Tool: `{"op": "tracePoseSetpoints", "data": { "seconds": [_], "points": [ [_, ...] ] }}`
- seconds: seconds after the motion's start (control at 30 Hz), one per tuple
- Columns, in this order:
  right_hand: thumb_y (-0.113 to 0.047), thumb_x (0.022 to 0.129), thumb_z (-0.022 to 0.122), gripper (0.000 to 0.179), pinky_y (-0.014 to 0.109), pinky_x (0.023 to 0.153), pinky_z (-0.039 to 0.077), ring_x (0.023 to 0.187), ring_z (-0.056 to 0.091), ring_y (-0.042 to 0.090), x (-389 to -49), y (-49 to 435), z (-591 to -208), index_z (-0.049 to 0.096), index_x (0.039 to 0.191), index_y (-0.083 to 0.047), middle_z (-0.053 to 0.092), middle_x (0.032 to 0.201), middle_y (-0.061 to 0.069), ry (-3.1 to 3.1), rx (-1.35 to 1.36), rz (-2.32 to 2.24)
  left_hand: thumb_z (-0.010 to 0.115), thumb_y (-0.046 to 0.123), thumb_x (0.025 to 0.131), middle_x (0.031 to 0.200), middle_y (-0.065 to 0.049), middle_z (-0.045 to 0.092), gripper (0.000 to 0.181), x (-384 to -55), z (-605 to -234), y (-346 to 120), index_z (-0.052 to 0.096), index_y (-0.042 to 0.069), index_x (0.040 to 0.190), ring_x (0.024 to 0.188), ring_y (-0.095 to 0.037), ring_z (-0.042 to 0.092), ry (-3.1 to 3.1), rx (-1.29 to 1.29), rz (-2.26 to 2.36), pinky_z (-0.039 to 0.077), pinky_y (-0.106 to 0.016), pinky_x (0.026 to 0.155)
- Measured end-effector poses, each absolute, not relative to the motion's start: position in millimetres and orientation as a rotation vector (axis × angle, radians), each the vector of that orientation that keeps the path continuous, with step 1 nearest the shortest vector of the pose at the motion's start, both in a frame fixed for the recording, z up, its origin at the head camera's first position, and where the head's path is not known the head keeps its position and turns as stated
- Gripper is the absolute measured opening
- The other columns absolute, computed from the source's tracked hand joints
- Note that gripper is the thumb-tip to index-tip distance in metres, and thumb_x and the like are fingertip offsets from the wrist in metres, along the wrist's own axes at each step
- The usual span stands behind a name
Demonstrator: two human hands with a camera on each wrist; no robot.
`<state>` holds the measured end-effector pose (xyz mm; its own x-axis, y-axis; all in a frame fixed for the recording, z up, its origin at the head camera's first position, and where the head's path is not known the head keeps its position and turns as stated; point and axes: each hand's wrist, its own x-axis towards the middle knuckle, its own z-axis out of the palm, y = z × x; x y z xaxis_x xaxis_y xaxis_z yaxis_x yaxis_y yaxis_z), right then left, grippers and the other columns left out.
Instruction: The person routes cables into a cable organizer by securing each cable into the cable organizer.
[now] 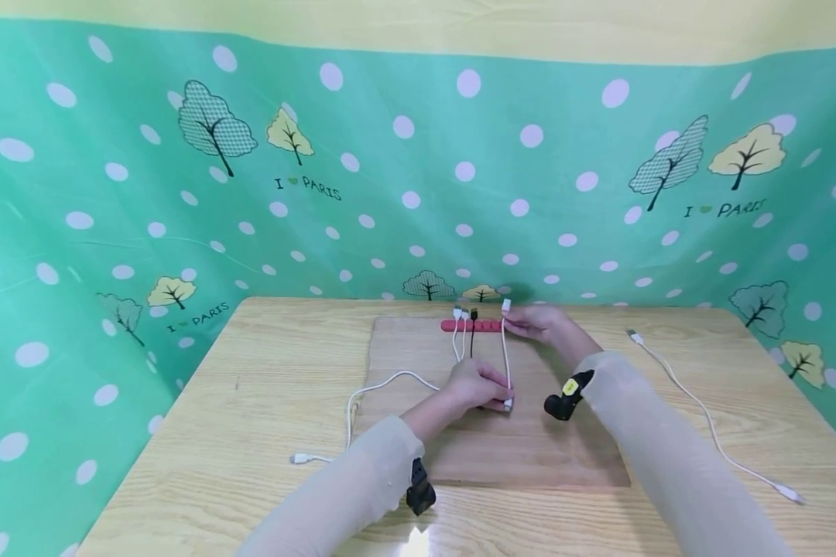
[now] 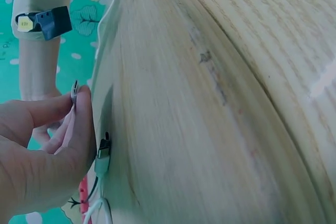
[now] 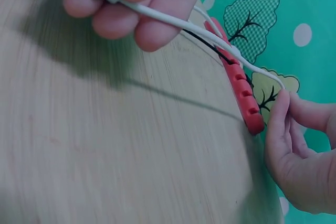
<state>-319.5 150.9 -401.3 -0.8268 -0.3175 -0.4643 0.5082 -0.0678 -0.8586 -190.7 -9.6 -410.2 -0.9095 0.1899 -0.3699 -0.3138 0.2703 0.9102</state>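
My left hand (image 1: 477,385) pinches the small end plug (image 2: 74,92) of a white USB cable (image 1: 506,356) between thumb and fingers. At the far edge of the wooden board (image 1: 557,456), my right hand (image 1: 539,321) pinches the cable near its wider plug (image 1: 506,305). Between both hands the cable is stretched, its far part passing by the right end of a red slotted cable holder (image 3: 242,90). Two white cables and a black cable (image 1: 474,315) stand in the holder's left slots. Below my left hand in the left wrist view hangs another white plug (image 2: 102,163).
Right of the board, a loose white cable (image 1: 697,398) lies across the table (image 1: 202,433). On the left, a white cable (image 1: 351,410) curves off the board to a plug (image 1: 306,459). A green patterned curtain (image 1: 404,178) stands behind the table.
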Motion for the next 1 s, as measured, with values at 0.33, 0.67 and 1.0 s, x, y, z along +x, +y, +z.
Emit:
{"op": "tracePoseSetpoints", "data": {
  "seconds": [0.33,0.67,1.0],
  "points": [
    [0.002,0.095,0.051,0.054,0.014,0.073,0.058,0.072,0.066,0.006,-325,140,-402,0.027,0.143,0.008,0.069,0.074,-0.002,1.662,0.220,-1.923,0.073,-0.002,0.080,0.084,-0.014,0.074,0.011,-191,-402,-17,0.072,-0.002,0.090,0.059,-0.008,0.066,2.160,-0.141,1.659,0.061,-0.022,0.063],
    [0.003,0.092,0.057,0.052,0.016,0.075,0.059,0.072,0.068,0.006,-329,136,-406,0.037,0.139,0.008,0.067,0.114,0.019,1.844,0.269,-1.901,0.070,0.001,0.083,0.089,-0.015,0.075,0.013,-196,-404,-24,0.073,-0.001,0.095,0.064,-0.008,0.067,2.125,-0.191,1.706,0.061,-0.022,0.066],
    [0.004,0.088,0.062,0.054,0.017,0.077,0.059,0.073,0.069,0.007,-333,127,-409,0.043,0.139,0.004,0.051,0.137,0.025,1.978,0.311,-1.890,0.069,-0.001,0.084,0.089,-0.014,0.074,0.011,-200,-403,-29,0.071,-0.002,0.095,0.063,-0.008,0.064,2.108,-0.154,1.681,0.061,-0.021,0.064]
  ]
}}
